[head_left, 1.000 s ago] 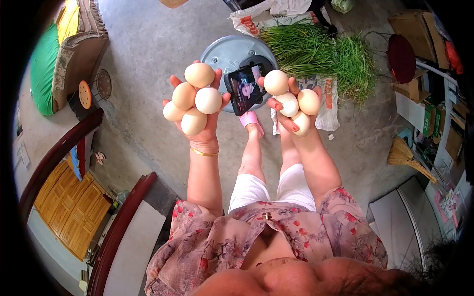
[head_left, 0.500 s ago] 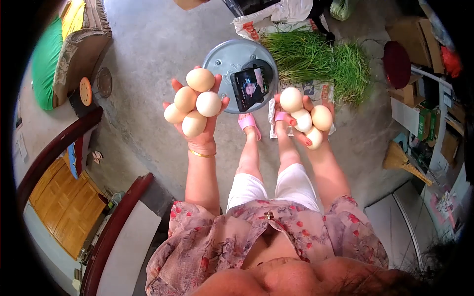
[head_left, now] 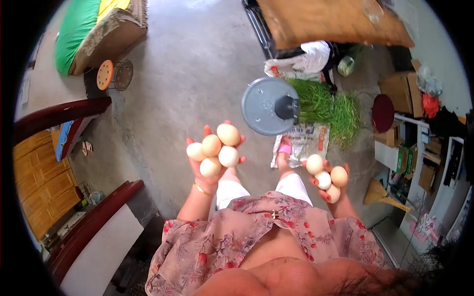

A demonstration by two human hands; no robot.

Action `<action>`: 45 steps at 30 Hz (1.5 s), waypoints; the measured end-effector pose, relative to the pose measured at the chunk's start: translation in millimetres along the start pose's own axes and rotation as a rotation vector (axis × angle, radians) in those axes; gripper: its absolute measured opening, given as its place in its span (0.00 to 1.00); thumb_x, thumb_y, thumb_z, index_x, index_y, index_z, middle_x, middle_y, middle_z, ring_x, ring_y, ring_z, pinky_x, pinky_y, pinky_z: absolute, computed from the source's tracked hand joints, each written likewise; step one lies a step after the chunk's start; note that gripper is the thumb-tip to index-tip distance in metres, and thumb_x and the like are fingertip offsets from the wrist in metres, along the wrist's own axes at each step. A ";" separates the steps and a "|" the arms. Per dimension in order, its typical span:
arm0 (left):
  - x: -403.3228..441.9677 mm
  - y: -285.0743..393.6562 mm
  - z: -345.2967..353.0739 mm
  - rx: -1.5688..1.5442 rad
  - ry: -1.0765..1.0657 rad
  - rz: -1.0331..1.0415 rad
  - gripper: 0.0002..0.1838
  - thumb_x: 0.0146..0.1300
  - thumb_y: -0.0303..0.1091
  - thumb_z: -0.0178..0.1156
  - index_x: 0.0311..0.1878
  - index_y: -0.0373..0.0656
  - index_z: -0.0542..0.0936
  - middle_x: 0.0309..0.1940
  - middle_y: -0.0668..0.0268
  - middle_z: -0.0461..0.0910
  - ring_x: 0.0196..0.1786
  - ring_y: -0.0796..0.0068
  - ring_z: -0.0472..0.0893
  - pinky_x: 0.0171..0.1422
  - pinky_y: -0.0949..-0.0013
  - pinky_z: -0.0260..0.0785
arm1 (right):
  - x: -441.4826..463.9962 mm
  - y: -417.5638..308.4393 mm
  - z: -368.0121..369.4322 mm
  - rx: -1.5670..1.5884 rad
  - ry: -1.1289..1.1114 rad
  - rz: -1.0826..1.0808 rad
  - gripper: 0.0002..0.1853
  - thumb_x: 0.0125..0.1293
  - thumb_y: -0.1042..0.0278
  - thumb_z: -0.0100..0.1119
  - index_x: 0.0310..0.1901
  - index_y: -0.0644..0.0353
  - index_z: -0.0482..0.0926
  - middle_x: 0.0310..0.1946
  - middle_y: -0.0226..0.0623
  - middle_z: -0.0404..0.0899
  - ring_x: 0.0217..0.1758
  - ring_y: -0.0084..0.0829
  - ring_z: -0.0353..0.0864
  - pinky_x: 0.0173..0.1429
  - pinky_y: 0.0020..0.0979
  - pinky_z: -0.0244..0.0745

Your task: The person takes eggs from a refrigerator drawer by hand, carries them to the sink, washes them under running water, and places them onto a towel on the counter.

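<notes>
Palm up, my left hand (head_left: 206, 184) cradles several eggs (head_left: 211, 146), pale cream to light brown, bunched together with fingertips showing around them. A gold bracelet (head_left: 199, 188) circles that wrist. On the other side, my right hand (head_left: 343, 197) has its fingers curled round another cluster of several eggs (head_left: 323, 180), one of them whiter than the others. Both hands are in front of my body, apart from each other. Beyond them stands a round grey stool (head_left: 261, 101) with a dark phone holder (head_left: 286, 109) on its right side.
Long green stalks (head_left: 316, 102) lie on the floor right of the stool, beside a printed white sack (head_left: 310, 140). A brown board or tabletop (head_left: 331, 22) is at the back. An orange stool (head_left: 104, 75) stands left; a broom (head_left: 380, 193) and shelves (head_left: 419, 148) are right.
My view has shifted, so the stool and floor items appear farther off. Both hands sit lower in the picture, still holding the eggs. The phone screen no longer shows.
</notes>
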State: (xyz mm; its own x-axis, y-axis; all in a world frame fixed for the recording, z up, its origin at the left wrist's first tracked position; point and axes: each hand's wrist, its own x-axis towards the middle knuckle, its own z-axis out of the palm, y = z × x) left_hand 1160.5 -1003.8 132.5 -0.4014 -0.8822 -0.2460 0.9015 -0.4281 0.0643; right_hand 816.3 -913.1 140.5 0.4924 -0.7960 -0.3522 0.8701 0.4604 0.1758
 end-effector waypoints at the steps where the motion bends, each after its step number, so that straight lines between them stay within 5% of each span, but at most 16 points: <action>1: -11.1 19.3 4.7 -0.058 0.052 -0.035 0.33 0.57 0.73 0.46 0.61 0.69 0.76 0.73 0.64 0.55 0.69 0.34 0.58 0.56 0.26 0.62 | 10.6 16.1 12.0 0.036 -0.039 -0.008 0.37 0.60 0.32 0.50 0.61 0.54 0.74 0.67 0.64 0.46 0.48 0.47 0.71 0.23 0.38 0.84; 5: -53.4 116.0 18.6 -0.194 0.109 -0.114 0.33 0.56 0.73 0.48 0.59 0.68 0.77 0.73 0.62 0.54 0.69 0.32 0.57 0.57 0.23 0.59 | 56.9 100.8 52.3 0.062 -0.092 -0.033 0.34 0.62 0.36 0.53 0.61 0.54 0.74 0.69 0.61 0.44 0.51 0.49 0.69 0.24 0.41 0.84; 13: -136.3 317.5 33.3 0.043 0.025 0.105 0.31 0.59 0.70 0.48 0.61 0.68 0.76 0.73 0.63 0.54 0.69 0.34 0.58 0.57 0.23 0.62 | 211.8 223.8 132.1 -0.002 -0.243 0.207 0.33 0.62 0.37 0.54 0.60 0.55 0.75 0.70 0.62 0.42 0.51 0.47 0.69 0.23 0.34 0.84; 22: -167.7 405.4 60.9 0.028 0.158 0.491 0.32 0.58 0.70 0.50 0.64 0.69 0.72 0.71 0.63 0.59 0.68 0.38 0.61 0.56 0.28 0.66 | 333.1 265.5 216.0 -0.116 -0.223 0.396 0.32 0.61 0.36 0.55 0.60 0.50 0.76 0.69 0.57 0.46 0.50 0.43 0.68 0.21 0.28 0.81; 32: -35.0 496.0 118.7 -0.055 0.202 0.540 0.31 0.56 0.68 0.55 0.63 0.70 0.72 0.69 0.65 0.62 0.70 0.42 0.60 0.60 0.30 0.62 | 483.7 182.6 302.2 -0.169 -0.254 0.256 0.32 0.61 0.35 0.54 0.62 0.47 0.74 0.72 0.55 0.46 0.51 0.42 0.69 0.26 0.29 0.79; 42: 177.0 633.0 218.6 -0.116 0.100 0.570 0.31 0.57 0.66 0.56 0.63 0.71 0.71 0.70 0.67 0.61 0.69 0.45 0.62 0.59 0.32 0.66 | 751.3 90.7 457.1 -0.179 -0.394 0.321 0.34 0.62 0.35 0.51 0.62 0.53 0.73 0.72 0.58 0.41 0.52 0.45 0.70 0.25 0.32 0.81; 45: 243.5 686.8 231.5 -0.077 0.220 0.568 0.31 0.57 0.68 0.55 0.63 0.71 0.71 0.69 0.66 0.62 0.70 0.44 0.62 0.59 0.34 0.67 | 842.7 92.2 495.1 -0.167 -0.429 0.345 0.34 0.62 0.34 0.51 0.61 0.51 0.74 0.72 0.58 0.41 0.50 0.42 0.70 0.23 0.29 0.80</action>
State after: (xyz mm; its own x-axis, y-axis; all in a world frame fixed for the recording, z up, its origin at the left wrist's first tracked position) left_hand 1644.3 -1557.9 340.6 0.1804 -0.9037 -0.3884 0.9772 0.1196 0.1755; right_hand 1322.4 -1736.0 315.0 0.7423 -0.6608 0.1105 0.6593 0.7498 0.0550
